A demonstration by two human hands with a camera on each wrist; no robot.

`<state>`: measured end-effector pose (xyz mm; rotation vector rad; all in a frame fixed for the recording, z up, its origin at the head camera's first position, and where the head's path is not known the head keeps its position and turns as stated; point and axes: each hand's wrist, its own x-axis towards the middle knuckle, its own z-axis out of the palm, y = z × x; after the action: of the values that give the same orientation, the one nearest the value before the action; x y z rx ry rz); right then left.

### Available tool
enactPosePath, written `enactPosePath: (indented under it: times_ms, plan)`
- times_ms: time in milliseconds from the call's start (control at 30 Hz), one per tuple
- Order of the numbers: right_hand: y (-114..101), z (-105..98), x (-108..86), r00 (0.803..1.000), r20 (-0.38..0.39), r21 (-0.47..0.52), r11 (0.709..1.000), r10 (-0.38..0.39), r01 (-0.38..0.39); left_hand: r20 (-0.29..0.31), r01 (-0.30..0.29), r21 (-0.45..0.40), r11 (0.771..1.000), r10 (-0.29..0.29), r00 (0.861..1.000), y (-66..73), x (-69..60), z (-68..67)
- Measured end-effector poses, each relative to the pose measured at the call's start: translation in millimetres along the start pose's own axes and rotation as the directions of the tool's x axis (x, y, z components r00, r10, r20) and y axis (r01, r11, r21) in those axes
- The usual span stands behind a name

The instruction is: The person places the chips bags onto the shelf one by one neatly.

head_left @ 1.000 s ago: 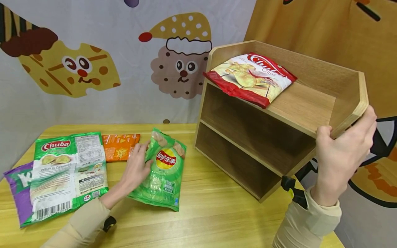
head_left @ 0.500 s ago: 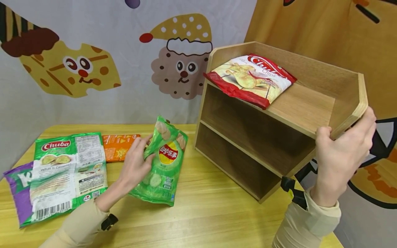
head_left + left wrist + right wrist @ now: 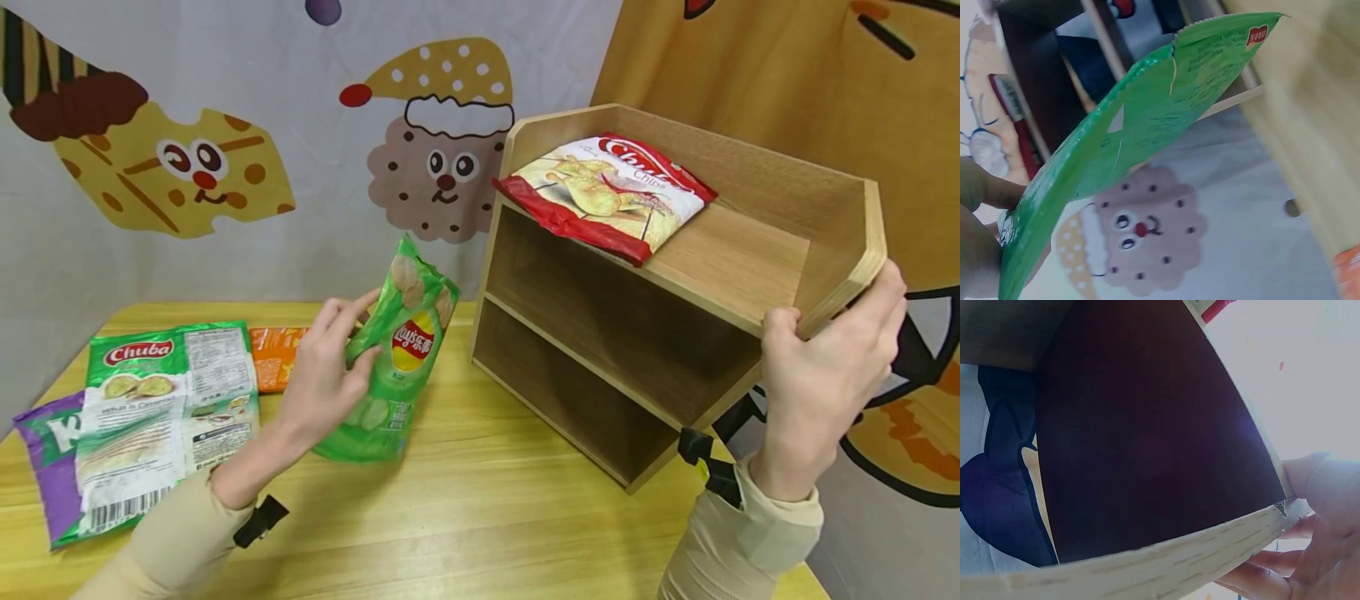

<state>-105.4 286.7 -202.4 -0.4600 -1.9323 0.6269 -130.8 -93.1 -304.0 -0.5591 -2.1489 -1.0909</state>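
My left hand [image 3: 326, 379] pinches the left edge of a green Lay's chip bag [image 3: 412, 367], held tilted above the table. In the left wrist view the same bag [image 3: 1147, 125] stretches away from the fingers, its back side showing. My right hand [image 3: 836, 375] grips the right front corner of a wooden shelf [image 3: 765, 250], thumb at the front edge and fingers round the side panel. The right wrist view shows that hand [image 3: 1329, 531] on the panel's edge. A red and white Chuba chip bag [image 3: 607, 187] lies on the shelf's top tier, overhanging its front.
On the table [image 3: 480, 533] at left lies a green and white Chuba bag [image 3: 150, 417], over a purple bag [image 3: 52, 467]. An orange packet [image 3: 273, 354] lies behind my left hand. A printed cloth [image 3: 315, 167] hangs behind the table. Below the top tier, the shelf has two compartments.
My left hand has raised the green Lay's bag off the table, its top now higher and more tilted. The right hand keeps its grip on the shelf.
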Motion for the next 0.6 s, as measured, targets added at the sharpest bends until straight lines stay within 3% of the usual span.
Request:
enactPosePath:
  times_ms: [300, 500, 600]
  plan:
    - [1, -1, 0.5, 1.0, -0.003, -0.003, 1.0, -0.016, 0.016, -0.088, -0.085, -0.065, 0.994, 0.079, 0.993, 34.4, 38.2, -23.0]
    - [1, -1, 0.4, 1.0, -0.002, -0.004, 1.0, -0.014, 0.014, -0.159, -0.192, -0.052, 0.98, 0.182, 0.97, 58.0, 64.0, -36.2]
    - [1, -1, 0.5, 1.0, -0.005, -0.005, 1.0, -0.018, 0.018, -0.187, -0.248, -0.057, 0.967, 0.234, 0.954, 63.0, 76.1, -39.8]
